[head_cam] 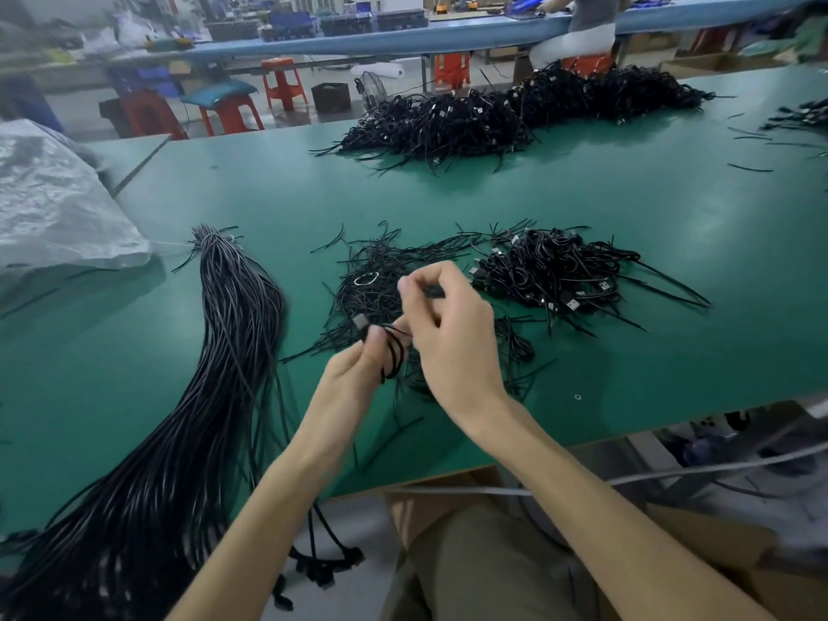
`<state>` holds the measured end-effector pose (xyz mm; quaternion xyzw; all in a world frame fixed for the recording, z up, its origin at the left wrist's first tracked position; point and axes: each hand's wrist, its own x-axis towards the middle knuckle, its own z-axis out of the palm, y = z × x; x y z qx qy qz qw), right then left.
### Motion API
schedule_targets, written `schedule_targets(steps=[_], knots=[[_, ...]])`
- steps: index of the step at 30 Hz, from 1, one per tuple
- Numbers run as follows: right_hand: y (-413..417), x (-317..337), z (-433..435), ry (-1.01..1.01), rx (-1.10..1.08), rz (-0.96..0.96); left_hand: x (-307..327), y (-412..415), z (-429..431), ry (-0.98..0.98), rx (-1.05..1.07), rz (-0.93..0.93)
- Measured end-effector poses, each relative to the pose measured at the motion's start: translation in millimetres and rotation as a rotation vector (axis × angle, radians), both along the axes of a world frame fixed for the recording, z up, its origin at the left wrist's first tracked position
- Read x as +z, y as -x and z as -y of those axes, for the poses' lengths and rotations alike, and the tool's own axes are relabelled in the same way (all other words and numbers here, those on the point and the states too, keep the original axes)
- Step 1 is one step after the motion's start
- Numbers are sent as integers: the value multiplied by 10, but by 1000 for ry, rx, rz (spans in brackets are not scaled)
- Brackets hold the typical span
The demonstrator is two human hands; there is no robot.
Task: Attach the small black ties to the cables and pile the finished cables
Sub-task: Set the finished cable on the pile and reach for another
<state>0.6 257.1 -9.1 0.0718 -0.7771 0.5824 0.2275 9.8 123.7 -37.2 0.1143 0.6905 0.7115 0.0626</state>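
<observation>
Green desk (627, 226), matte top. White woven sack (58, 208) slumped on its left end. Beyond the far edge: red stools (283, 82), black bin (330, 97), small fan (372, 89), long blue bench (403, 35) with dark crates (349, 22), one person (591, 11) seated there. Cardboard box (699, 535) below the near edge.

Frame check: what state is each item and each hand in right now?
left hand, grips the coiled cable.
coiled cable, looped, held above the table.
right hand, pinches a black tie.
loose ties, scattered in a heap.
near cable pile, coiled and heaped.
far cable pile, heaped.
straight cable bundle, uncoiled, bound at its far end, overhanging the near edge.
</observation>
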Motion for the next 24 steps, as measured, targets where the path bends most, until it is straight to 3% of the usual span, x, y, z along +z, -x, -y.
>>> schedule_targets(steps=[3,6,12,16,24], knots=[[-95,-123,92,31,66,41,120,26,-75,-433,29,236],[-130,-232,139,69,74,46,219,26,-73,-540,24,311],[-143,-229,151,-32,49,-5,265,50,-8,-801,90,285],[-142,-196,153,-68,166,84,236,100,83,-771,95,260],[-15,-112,-12,-146,423,300,263,67,222,-490,-35,231]])
